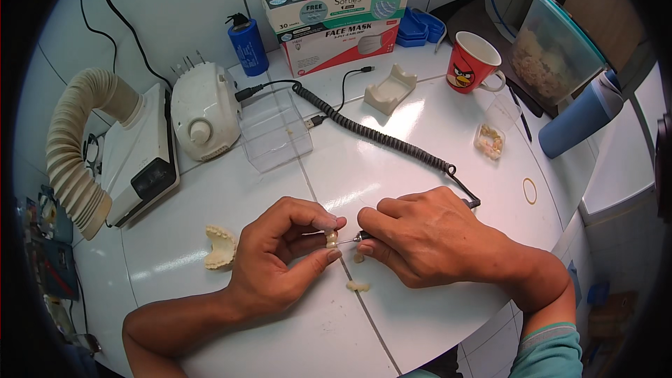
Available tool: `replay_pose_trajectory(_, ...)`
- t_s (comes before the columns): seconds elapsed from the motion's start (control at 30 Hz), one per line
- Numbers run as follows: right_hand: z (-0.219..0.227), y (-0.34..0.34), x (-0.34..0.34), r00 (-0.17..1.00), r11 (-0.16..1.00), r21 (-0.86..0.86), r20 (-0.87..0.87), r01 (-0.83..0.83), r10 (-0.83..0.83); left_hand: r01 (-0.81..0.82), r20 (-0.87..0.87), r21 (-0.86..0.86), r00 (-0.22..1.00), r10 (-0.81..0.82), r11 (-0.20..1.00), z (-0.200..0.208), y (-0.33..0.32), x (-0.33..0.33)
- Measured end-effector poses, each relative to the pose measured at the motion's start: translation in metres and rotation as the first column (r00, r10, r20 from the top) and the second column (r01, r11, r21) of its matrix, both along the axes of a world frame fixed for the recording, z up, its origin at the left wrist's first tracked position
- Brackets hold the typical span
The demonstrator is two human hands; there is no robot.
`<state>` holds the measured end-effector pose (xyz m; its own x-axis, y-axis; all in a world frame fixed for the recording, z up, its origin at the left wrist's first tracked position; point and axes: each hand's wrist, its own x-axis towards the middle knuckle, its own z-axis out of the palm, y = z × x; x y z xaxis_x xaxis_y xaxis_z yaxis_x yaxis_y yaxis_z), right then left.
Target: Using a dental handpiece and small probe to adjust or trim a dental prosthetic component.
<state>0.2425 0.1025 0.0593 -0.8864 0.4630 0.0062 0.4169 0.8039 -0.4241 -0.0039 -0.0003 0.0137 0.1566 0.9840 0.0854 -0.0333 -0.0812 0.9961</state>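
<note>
Between the thumb and fingers of my left hand (271,255) is a small cream-coloured dental bridge (331,239), held upright just over the white table (294,339). My right hand (437,238) grips a dark rotary handpiece (363,235) like a pen. Its thin metal bur points left and meets the side of the bridge, or comes very close; I cannot tell which. Below the right fingers lie a small cream tooth piece (358,285) and a smaller bit (359,257). A cream dental arch model (220,248) rests left of my left hand.
A coiled black cord (378,138) runs from the white control box (203,115) toward the handpiece. At left stands a dust extractor with a ribbed hose (77,140). Behind are a clear plastic case (276,143), mask boxes (339,45), a red mug (470,63) and a blue bottle (577,115).
</note>
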Motion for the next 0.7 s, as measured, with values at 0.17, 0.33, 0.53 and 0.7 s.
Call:
replay_pose_trajectory(0.17, 0.003, -0.001, -0.0005, 1.0, 1.0, 0.01, 0.015, 0.014, -0.014, 0.004, 0.042, -0.02, 0.999, -0.003, 1.0, 0.0008, 0.001, -0.0007)
replay_pose_trajectory(0.33, 0.0019, -0.0002, 0.0007, 1.0, 1.0, 0.01, 0.017, -0.002, 0.002, 0.007, 0.046, -0.007, 0.999, -0.007, 1.0, 0.0001, 0.0004, -0.0002)
replay_pose_trajectory(0.53, 0.0015, -0.0016, -0.0005, 1.0, 1.0, 0.006, 0.012, 0.006, -0.006, 0.002, 0.011, -0.007, 1.0, -0.002, 1.0, 0.0014, -0.0001, 0.0001)
replay_pose_trajectory(0.7, 0.0038, -0.0025, -0.0006, 0.999, 1.0, -0.001, 0.04, 0.018, -0.018, -0.002, 0.026, -0.009, 1.0, 0.002, 1.0, 0.0007, 0.0003, -0.0002)
